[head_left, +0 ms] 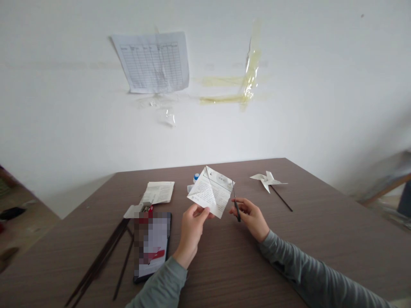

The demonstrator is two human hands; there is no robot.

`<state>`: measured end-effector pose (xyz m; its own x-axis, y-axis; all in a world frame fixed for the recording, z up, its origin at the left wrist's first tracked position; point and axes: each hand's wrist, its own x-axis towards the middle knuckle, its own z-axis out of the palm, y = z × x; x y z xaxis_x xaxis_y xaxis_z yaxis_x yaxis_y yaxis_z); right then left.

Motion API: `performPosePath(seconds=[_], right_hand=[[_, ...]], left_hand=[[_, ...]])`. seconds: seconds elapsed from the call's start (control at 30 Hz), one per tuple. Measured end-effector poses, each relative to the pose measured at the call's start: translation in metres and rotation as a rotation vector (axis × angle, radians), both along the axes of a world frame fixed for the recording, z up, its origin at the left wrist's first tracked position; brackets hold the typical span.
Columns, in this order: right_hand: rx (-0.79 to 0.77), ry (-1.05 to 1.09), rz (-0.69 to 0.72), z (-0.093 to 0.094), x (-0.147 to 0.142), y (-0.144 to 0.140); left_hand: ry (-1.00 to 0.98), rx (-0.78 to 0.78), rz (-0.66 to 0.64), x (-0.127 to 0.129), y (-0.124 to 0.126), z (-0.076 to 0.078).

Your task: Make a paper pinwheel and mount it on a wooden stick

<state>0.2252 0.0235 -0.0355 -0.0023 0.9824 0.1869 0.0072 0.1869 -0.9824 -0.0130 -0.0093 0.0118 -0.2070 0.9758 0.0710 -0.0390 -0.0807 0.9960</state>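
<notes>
Where the two grey sleeves enter from the bottom edge, the nearest things on the brown desk (pixel 224 265) are a dark tablet (pixel 151 248), its face blurred out, and a bundle of thin dark sticks (pixel 99 261) lying slantwise to its left. Just beyond the tablet's far end sits a small open box (pixel 138 210) with a red part beside it. The left hand (pixel 191 229) is raised above the desk, its fingers (pixel 201 210) pinched on the lower corner of a printed paper square (pixel 211 192), which is creased along its diagonals and held tilted, clear of the desk surface. The right hand (pixel 252 217) is just beside the paper's right edge, its fingers closed around the handles of a pair of small scissors (pixel 236 205); the blades point up towards the paper's right corner, though whether they touch it cannot be told. Farther back, a folded printed sheet (pixel 159 191) lies flat to the left, and a small container with a blue cap (pixel 196 176) shows partly behind the held paper. To the right, well apart, a finished paper pinwheel (pixel 268 180) on a dark stick lies on the desk. On the white wall behind, a printed table sheet (pixel 152 62) hangs beside strips of yellowed tape (pixel 247 81).
</notes>
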Motion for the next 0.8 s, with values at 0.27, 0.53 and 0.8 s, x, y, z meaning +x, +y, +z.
performPosePath(seconds=[0.27, 0.53, 0.8], right_hand=[[-0.058, -0.057, 0.133, 0.004, -0.004, -0.009], [-0.038, -0.176, 0.229, -0.001, -0.002, -0.011], [-0.065, -0.13, 0.372, 0.014, -0.001, -0.025]], left_hand=[[-0.041, -0.001, 0.048, -0.005, -0.001, 0.017], [-0.062, 0.0, 0.074, -0.008, 0.001, 0.02], [-0.049, 0.008, 0.094, -0.005, 0.004, 0.02]])
